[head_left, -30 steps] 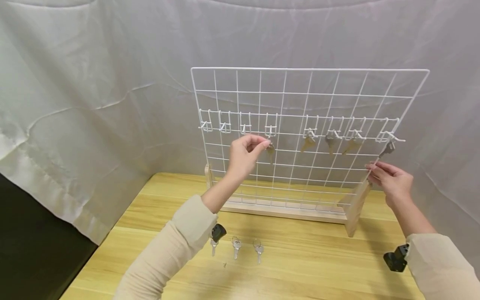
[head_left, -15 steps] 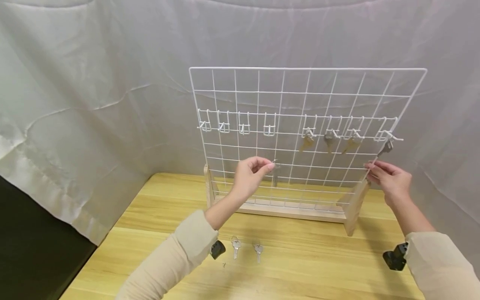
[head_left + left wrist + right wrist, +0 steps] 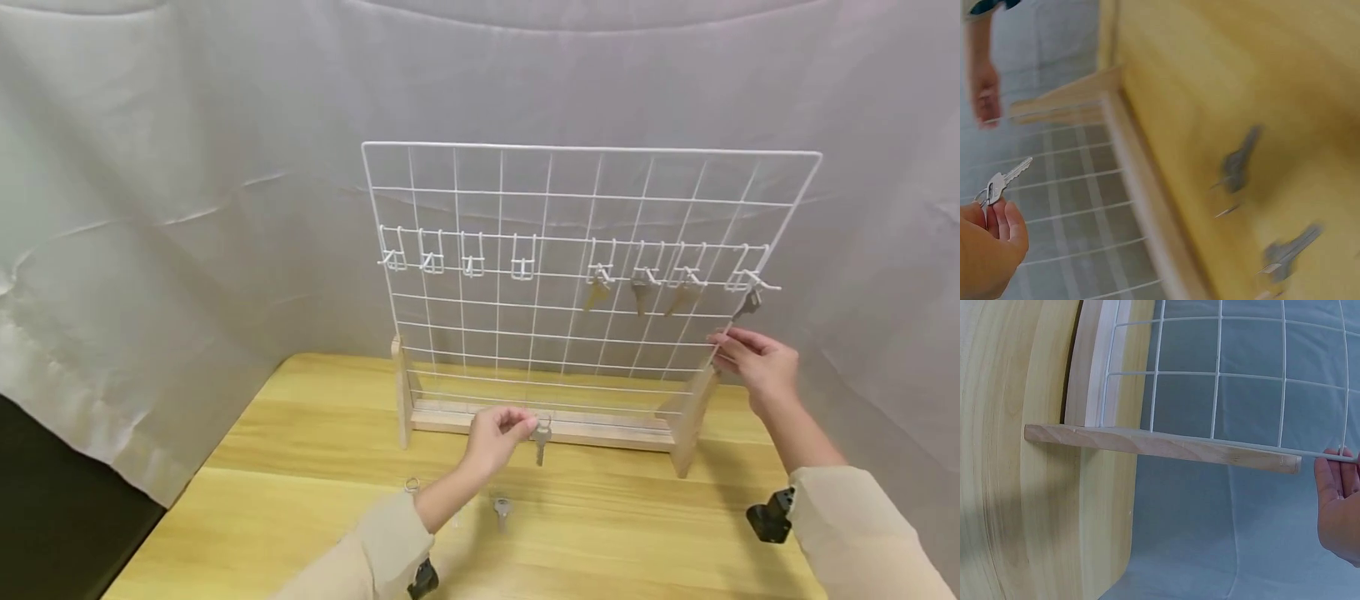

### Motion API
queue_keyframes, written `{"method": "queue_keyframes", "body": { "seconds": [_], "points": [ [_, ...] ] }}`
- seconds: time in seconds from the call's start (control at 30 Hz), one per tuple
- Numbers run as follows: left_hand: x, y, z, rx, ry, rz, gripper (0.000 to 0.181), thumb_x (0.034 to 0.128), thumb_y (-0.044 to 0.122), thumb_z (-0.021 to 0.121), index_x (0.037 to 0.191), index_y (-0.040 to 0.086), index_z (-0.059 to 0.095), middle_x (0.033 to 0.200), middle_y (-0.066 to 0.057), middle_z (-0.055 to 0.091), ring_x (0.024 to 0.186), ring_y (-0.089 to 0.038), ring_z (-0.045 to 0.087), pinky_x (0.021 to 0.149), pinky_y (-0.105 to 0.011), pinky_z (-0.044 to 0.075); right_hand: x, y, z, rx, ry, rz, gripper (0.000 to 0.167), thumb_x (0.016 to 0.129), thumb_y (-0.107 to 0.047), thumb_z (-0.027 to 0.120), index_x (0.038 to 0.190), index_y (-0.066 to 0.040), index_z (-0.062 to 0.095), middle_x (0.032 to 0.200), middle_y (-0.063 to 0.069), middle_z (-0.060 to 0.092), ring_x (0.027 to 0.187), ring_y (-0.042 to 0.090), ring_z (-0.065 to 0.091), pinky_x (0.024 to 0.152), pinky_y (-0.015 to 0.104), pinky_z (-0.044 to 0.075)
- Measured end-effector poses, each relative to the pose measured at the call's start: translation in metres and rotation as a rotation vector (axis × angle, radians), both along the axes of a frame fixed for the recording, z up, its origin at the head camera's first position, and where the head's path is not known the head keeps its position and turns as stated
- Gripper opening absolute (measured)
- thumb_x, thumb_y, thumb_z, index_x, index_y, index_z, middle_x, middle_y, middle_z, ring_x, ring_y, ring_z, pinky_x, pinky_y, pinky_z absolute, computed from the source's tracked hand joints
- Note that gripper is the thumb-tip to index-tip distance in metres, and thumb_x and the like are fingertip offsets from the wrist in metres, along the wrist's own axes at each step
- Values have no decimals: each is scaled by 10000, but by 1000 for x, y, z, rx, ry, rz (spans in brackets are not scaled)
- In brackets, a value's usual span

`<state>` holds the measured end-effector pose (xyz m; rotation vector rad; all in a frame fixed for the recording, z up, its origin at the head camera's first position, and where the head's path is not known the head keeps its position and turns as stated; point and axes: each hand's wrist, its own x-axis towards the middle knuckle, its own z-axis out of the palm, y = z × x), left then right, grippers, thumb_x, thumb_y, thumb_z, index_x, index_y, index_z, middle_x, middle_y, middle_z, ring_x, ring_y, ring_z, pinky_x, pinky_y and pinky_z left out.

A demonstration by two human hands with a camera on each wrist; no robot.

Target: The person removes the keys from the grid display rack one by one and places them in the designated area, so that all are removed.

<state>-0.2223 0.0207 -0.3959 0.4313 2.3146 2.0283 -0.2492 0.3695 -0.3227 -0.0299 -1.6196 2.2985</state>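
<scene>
Left hand (image 3: 495, 439) pinches a key (image 3: 541, 437) above the bench (image 3: 637, 525), before a rack (image 3: 592, 149); right hand (image 3: 759, 365) grips the rack's right edge.

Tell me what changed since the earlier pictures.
Still pinching a key, the left hand has moved down from below the fourth hook from the left toward the table. The right hand still grips the rack at its right edge; four keys stay hung.
</scene>
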Motion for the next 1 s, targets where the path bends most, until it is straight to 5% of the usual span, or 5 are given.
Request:
{"method": "queue_keyframes", "body": {
  "seconds": [0.23,0.53,0.8,1.0],
  "points": [
    [12,1,-44,42,-114,-6,159,862,69,626,915,-81,632,884,-200,672,771,-236,663,703,-228,581,-2,-5,1,6,10,-5,229,846,80,580,791,-97,716,710,-13,725,641,79,696,608,199,569],
    [27,8,-85,-43,-200,45,61,824,-4,639,819,-65,645,736,-141,664,640,-188,630,628,-296,587,-1,-3,1,3,7,1,244,851,88,569,794,-99,715,711,-10,725,650,77,697,612,197,569],
    [31,14,-99,-136,-205,43,48,811,-54,625,770,-56,649,677,-80,635,570,-77,549,543,-188,544,-1,-4,-3,-7,24,8,222,844,84,582,799,-88,716,720,-1,728,662,88,701,619,199,568],
    [30,18,-98,-279,-131,48,99,777,-86,647,687,-46,652,652,-71,659,523,-48,534,448,-117,453,-1,-4,-4,22,5,-12,196,848,45,597,812,-108,713,723,-21,727,651,66,695,619,187,565]
  ]
}}
